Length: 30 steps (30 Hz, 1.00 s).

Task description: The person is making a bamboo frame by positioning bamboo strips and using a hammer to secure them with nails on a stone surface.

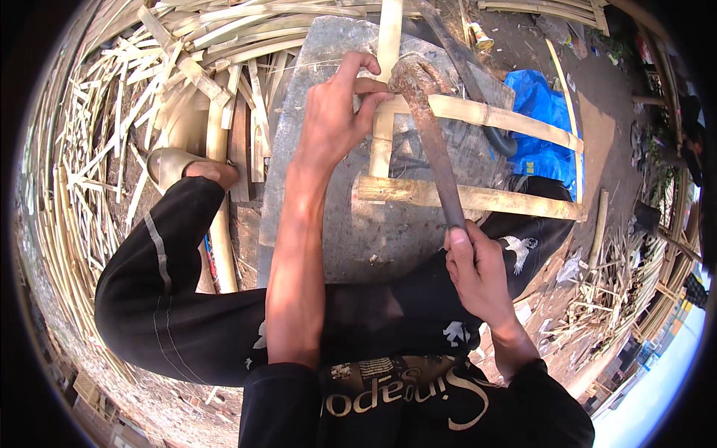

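Note:
My right hand (478, 272) is wrapped round the lower end of a rusty claw hammer (439, 153), which slants up and away to the left. Its head lies over a joint of flat bamboo strips, just beside my left hand (340, 112). The thumb and fingers of that hand are pinched together at the joint; what they hold, if anything, is too small to make out. An upright bamboo strip (388, 41) meets a crosswise strip (489, 114) there. Nearer to me, a second crosswise strip (470, 197) runs roughly alongside the first.
A worn grey board (295, 149) lies under the strips. Split bamboo (97, 112) is heaped on the left, with more pieces (609, 306) on the right. Blue plastic sheeting (534, 93) and a dark curved bar (478, 86) lie beyond the board. My bent legs (142, 299) flank the work.

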Available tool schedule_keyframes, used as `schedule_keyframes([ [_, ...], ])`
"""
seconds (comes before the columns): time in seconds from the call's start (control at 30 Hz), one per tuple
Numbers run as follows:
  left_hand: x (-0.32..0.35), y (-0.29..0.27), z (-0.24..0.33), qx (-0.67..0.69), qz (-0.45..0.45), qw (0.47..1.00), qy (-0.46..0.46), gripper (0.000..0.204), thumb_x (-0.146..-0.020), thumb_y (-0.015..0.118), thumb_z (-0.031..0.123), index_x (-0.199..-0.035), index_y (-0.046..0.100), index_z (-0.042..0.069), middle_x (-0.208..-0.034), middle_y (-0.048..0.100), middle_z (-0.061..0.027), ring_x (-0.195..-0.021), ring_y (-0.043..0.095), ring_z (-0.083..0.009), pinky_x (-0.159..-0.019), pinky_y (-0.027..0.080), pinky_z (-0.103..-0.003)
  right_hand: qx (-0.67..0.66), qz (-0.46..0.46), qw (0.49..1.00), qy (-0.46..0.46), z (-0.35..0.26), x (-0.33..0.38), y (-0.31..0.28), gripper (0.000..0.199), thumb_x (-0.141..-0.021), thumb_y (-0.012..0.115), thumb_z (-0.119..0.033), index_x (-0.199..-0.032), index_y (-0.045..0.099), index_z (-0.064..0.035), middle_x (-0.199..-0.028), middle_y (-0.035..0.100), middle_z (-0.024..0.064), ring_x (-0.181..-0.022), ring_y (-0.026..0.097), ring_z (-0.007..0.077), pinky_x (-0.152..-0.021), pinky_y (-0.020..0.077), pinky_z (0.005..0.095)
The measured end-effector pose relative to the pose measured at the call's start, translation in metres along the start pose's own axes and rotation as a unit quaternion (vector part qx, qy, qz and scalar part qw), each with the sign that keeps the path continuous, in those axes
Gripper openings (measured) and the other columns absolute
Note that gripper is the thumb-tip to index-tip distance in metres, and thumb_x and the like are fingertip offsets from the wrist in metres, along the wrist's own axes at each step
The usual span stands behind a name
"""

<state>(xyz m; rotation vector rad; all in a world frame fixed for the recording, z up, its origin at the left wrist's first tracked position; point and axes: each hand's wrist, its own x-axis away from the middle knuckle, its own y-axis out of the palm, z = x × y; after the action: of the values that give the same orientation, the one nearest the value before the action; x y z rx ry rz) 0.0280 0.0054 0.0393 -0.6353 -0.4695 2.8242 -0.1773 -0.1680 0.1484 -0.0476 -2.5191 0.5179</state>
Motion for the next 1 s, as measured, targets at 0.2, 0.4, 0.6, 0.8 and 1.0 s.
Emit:
schedule_keyframes([
  [0.2,0.002,0.001,0.000,-0.036,0.001,0.999,0.011,0.034,-0.085,0.074,0.003,-0.110,0.051,0.007,-0.088,0.077,-0.0119,-0.084,0.075,-0.0317,-0.068,0.057,-0.036,-0.003,0.002,1.000,-0.018,-0.001,0.003,0.004,0.035,-0.108,0.050,-0.029,-0.087,0.053,-0.0005,-0.055,0.047,0.0035,-0.049,0.044,0.0110,-0.048,0.0354,0.0313],
  [0.4,0.006,0.003,0.000,-0.046,0.005,0.999,0.010,0.032,-0.085,0.074,0.002,-0.108,0.052,0.007,-0.087,0.077,-0.0104,-0.086,0.074,-0.0332,-0.071,0.057,-0.040,0.000,0.000,1.000,0.012,-0.003,0.007,0.001,0.032,-0.108,0.050,-0.028,-0.091,0.054,-0.0007,-0.055,0.047,0.0028,-0.049,0.045,0.0107,-0.047,0.0355,0.0310],
  [0.6,0.007,0.005,0.003,-0.042,0.008,0.999,-0.011,0.032,-0.086,0.074,0.004,-0.108,0.051,0.007,-0.088,0.077,-0.0102,-0.087,0.074,-0.0325,-0.070,0.057,-0.039,0.012,0.017,1.000,-0.015,0.001,0.010,0.003,0.032,-0.108,0.049,-0.028,-0.091,0.053,-0.0006,-0.055,0.047,0.0022,-0.048,0.046,0.0106,-0.047,0.0358,0.0305],
  [0.8,0.011,0.005,-0.001,-0.040,0.007,0.999,-0.028,0.031,-0.087,0.074,0.005,-0.106,0.050,0.008,-0.089,0.077,-0.0092,-0.088,0.075,-0.0301,-0.072,0.056,-0.036,-0.014,0.005,1.000,-0.019,0.000,0.012,0.006,0.033,-0.108,0.048,-0.027,-0.089,0.052,-0.0002,-0.055,0.047,0.0038,-0.047,0.047,0.0119,-0.046,0.0360,0.0305],
  [1.0,0.014,0.006,-0.005,-0.019,0.017,0.998,-0.057,0.029,-0.089,0.072,0.005,-0.105,0.049,0.008,-0.093,0.078,-0.0095,-0.092,0.076,-0.0252,-0.077,0.055,-0.032,0.005,0.000,1.000,-0.025,0.004,0.009,0.008,0.031,-0.108,0.047,-0.026,-0.093,0.052,0.0012,-0.054,0.045,0.0043,-0.045,0.047,0.0123,-0.045,0.0355,0.0312],
])
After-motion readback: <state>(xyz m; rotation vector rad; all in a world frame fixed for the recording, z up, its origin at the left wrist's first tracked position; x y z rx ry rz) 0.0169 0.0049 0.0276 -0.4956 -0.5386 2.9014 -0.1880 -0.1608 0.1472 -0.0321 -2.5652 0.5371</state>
